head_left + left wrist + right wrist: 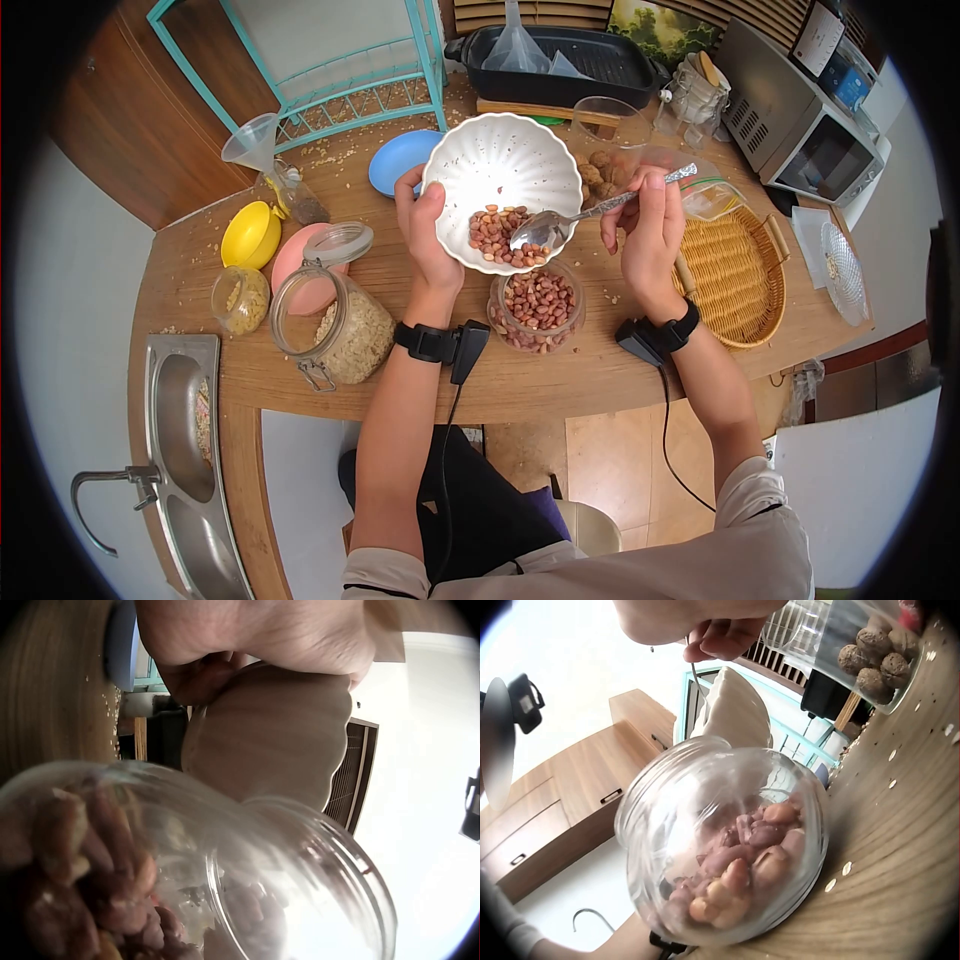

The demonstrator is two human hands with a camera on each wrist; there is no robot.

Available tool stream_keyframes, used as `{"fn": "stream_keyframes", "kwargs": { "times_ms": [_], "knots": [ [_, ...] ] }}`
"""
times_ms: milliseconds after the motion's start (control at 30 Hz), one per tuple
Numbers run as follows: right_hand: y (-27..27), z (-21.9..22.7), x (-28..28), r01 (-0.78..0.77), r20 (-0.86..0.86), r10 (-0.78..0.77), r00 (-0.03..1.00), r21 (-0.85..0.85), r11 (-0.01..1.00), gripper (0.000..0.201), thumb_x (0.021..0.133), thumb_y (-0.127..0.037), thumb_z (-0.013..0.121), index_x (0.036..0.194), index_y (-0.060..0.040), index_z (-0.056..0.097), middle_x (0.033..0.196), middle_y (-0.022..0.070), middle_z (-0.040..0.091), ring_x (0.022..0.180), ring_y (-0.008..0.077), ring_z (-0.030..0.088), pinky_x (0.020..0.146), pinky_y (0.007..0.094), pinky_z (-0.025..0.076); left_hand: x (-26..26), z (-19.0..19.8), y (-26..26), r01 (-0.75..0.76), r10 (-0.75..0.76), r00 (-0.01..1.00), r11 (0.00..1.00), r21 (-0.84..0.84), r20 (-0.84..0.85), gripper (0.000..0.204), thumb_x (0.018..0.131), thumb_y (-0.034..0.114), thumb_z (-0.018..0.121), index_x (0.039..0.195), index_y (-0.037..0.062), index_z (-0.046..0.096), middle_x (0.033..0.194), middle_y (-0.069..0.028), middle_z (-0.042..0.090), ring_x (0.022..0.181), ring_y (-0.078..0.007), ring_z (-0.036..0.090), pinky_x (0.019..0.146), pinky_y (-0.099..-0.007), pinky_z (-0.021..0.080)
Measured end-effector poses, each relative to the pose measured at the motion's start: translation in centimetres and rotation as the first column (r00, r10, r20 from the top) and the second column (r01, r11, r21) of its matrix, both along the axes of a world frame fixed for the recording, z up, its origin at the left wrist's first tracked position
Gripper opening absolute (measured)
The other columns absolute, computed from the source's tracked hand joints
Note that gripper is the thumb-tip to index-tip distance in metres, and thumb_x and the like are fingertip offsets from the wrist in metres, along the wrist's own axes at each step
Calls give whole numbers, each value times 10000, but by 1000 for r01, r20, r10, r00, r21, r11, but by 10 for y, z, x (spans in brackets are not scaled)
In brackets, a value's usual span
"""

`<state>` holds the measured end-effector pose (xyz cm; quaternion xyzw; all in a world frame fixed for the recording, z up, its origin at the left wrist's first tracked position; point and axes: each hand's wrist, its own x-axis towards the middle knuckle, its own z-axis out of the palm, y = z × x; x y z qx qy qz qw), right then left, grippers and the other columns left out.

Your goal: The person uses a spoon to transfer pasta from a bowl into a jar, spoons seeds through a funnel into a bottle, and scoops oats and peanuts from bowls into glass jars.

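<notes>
In the head view my left hand [432,230] grips the rim of a white scalloped bowl [495,150], tilted with its inside facing me. Reddish-skinned peanuts [490,235] are gathered at the bowl's lower side. My right hand [648,230] pinches the patterned handle of a metal spoon [545,230], whose head lies among those peanuts. Under the bowl's lower rim stands a round glass jar [727,847], its mouth uncovered and more peanuts inside. The left wrist view has the bowl's fluted outside [262,735] below my left hand, just beyond the jar.
Left on the counter [440,390] are a clip-top jar of oats [350,335], a pink plate [295,255], a yellow bowl [250,235] and a blue plate [400,160]. A wicker tray [735,280] lies right, near a clear container of walnuts [877,656]. A sink [180,420] borders the left side.
</notes>
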<state>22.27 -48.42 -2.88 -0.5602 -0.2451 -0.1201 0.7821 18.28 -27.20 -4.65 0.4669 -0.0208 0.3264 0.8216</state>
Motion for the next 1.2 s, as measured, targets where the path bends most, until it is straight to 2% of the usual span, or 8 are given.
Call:
{"fn": "stream_keyframes", "kwargs": {
  "times_ms": [533,733,833,1033,1200],
  "knots": [
    [-2,1,-7,-28,74,23,997,68,997,290,1077,-342,352,995,-80,447,689,42,502,431,113,490,384,211,341,-1,1,0,4,-4,1000,1000,8,-6,580,843,367,587,1222,-39,419,1123,-195,561,1036,-238,591,893,-338,491],
    [1,2,-6,47,82,-54,995,79,996,261,1076,-311,367,1012,-65,421,689,54,521,490,123,537,406,224,404,1,-2,2,4,-4,1000,1000,10,0,581,843,373,593,1219,-38,426,1123,-192,563,1038,-234,588,902,-335,482],
    [2,0,-4,16,114,-22,993,53,998,242,1076,-282,374,1036,-47,419,704,70,549,513,128,553,419,232,434,0,-1,0,-1,1,1000,1000,14,-3,582,843,374,594,1219,-38,429,1122,-188,563,1036,-233,587,903,-334,481],
    [4,-3,-3,-19,67,18,998,14,1000,216,1061,-232,430,1090,-20,456,752,90,593,533,117,572,426,221,447,-1,0,-1,3,-3,1000,1000,7,3,582,842,371,593,1221,-38,428,1119,-186,561,1034,-233,586,905,-335,479],
    [3,-5,0,-97,76,102,992,-66,993,190,1050,-201,462,1071,-14,484,862,110,653,541,98,574,421,207,439,1,-2,1,14,-14,1000,1000,1,16,576,843,366,591,1220,-37,428,1120,-186,560,1035,-232,585,906,-336,479]
  ]
}}
